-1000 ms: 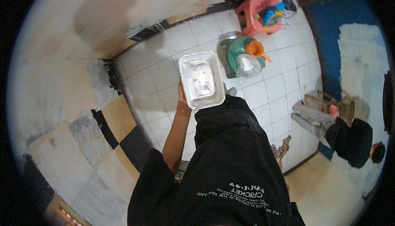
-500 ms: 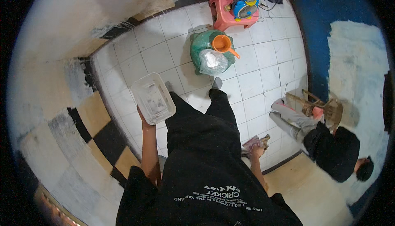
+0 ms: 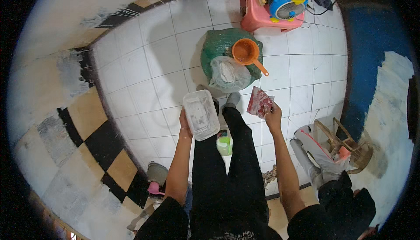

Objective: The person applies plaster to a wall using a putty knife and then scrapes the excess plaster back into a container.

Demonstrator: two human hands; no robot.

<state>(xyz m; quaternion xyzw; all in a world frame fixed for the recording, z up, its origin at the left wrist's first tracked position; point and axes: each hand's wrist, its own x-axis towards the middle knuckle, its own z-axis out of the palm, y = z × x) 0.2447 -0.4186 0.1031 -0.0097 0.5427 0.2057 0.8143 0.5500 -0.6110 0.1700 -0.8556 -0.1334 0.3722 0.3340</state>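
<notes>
A translucent white plastic tub point(image 3: 201, 114), smeared inside with pale residue, is in my left hand point(image 3: 184, 122), its fingers wrapped round the near side. My right hand point(image 3: 272, 114) grips a flat red scraper point(image 3: 257, 100) coated with white stuff. Just beyond both hands a green sack-like bundle point(image 3: 216, 41) bears an orange dipper point(image 3: 245, 51) and a clear bag of white material point(image 3: 228, 74). A light green container point(image 3: 224, 146) stands on the tiles between my legs.
At the back a pink stool point(image 3: 251, 10) holds a blue fan point(image 3: 286, 6), with cables nearby. At right are a wooden chair point(image 3: 365, 157) and another person point(image 3: 328, 192) by a partly painted wall. A grey bucket point(image 3: 156, 172) and pink dipper point(image 3: 153, 188) sit lower left beside the checkered wall.
The tub has moved left, away from the middle of my body. My right hand has come up from low at the right, bringing the red scraper forward. The view has shifted.
</notes>
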